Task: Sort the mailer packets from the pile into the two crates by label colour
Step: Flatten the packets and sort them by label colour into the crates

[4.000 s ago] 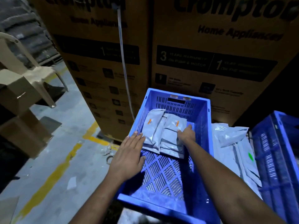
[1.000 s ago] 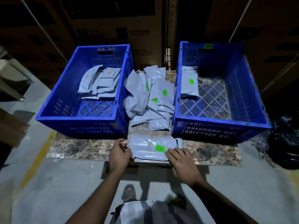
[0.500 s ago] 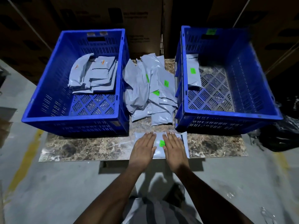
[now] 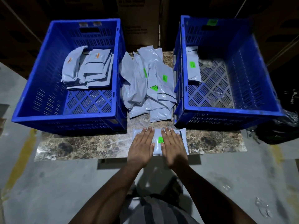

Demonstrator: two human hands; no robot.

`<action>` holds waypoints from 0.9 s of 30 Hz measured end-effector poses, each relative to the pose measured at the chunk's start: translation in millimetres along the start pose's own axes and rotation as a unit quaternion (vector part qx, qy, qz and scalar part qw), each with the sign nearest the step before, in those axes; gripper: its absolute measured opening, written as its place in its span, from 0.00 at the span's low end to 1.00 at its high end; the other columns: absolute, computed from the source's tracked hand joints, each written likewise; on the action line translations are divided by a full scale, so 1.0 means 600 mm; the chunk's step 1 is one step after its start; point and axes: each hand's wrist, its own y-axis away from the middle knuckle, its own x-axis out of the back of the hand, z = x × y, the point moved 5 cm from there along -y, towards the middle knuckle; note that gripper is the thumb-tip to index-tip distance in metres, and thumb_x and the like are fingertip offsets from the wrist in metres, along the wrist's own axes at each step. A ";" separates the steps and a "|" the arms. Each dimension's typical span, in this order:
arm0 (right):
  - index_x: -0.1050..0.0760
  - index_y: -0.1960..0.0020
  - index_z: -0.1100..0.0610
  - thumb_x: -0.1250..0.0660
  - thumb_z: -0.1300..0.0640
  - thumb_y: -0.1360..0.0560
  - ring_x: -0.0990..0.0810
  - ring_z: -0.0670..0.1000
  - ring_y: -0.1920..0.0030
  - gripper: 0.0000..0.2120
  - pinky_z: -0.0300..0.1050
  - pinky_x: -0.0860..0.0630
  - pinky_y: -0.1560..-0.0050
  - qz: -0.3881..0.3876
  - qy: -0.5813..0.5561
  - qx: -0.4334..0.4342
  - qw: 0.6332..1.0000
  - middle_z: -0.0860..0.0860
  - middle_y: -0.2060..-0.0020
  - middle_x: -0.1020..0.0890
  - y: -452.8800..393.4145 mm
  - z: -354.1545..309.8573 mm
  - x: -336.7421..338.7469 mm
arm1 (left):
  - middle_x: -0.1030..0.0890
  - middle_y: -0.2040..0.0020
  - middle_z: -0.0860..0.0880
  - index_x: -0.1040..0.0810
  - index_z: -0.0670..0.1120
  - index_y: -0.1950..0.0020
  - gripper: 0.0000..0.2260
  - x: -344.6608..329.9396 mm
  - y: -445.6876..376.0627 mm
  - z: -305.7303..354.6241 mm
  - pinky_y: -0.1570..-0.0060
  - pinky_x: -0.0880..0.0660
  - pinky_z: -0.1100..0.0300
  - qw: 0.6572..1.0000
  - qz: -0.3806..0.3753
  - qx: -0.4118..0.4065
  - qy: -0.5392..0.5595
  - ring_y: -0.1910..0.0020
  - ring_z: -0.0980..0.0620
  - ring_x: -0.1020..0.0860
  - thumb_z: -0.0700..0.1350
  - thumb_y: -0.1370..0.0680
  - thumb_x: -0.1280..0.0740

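A grey mailer packet with a green label (image 4: 157,143) lies flat on the marble slab's front edge. My left hand (image 4: 142,146) and my right hand (image 4: 174,147) rest palm-down on it, fingers extended side by side, not gripping. Behind it a pile of grey packets (image 4: 148,84) with green labels lies between two blue crates. The left crate (image 4: 64,117) holds several packets with orange labels (image 4: 90,68). The right crate (image 4: 226,113) carries a green tag on its far rim and holds a green-labelled packet (image 4: 193,67) at its left wall.
The marble slab (image 4: 84,146) sits low over a grey concrete floor with a yellow line (image 4: 19,160) at left. Tall cardboard boxes (image 4: 137,20) stand behind the crates. A black plastic bag (image 4: 278,131) lies right of the right crate.
Four seconds ago both hands were in the left crate on orange-labelled packets. Since then a green-labelled packet was laid on the slab's front edge, and both hands now press flat on it.
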 end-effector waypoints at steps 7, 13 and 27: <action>0.51 0.18 0.54 0.57 0.43 0.19 0.51 0.52 0.19 0.32 0.54 0.53 0.20 -0.082 0.035 -0.002 0.996 0.51 0.19 0.47 -0.006 -0.002 0.009 | 0.59 0.19 0.54 0.58 0.51 0.18 0.33 0.017 0.002 -0.001 0.22 0.61 0.52 0.999 -0.037 0.003 -0.019 0.20 0.54 0.60 0.60 0.22 0.66; 0.42 0.20 0.54 0.54 0.47 0.20 0.40 0.55 0.22 0.29 0.57 0.53 0.25 -0.089 0.074 -0.004 0.993 0.52 0.22 0.38 0.000 -0.006 0.002 | 0.62 0.21 0.55 0.57 0.51 0.18 0.28 0.019 0.004 0.002 0.21 0.60 0.52 0.998 -0.048 -0.038 -0.026 0.19 0.53 0.58 0.55 0.18 0.60; 0.58 0.18 0.51 0.53 0.44 0.16 0.58 0.47 0.20 0.30 0.46 0.60 0.21 -0.078 -0.032 -0.087 0.993 0.46 0.19 0.57 0.015 0.047 0.013 | 0.65 0.21 0.54 0.62 0.48 0.19 0.32 0.010 0.015 -0.025 0.25 0.67 0.57 0.998 -0.050 -0.002 -0.035 0.21 0.54 0.64 0.63 0.18 0.58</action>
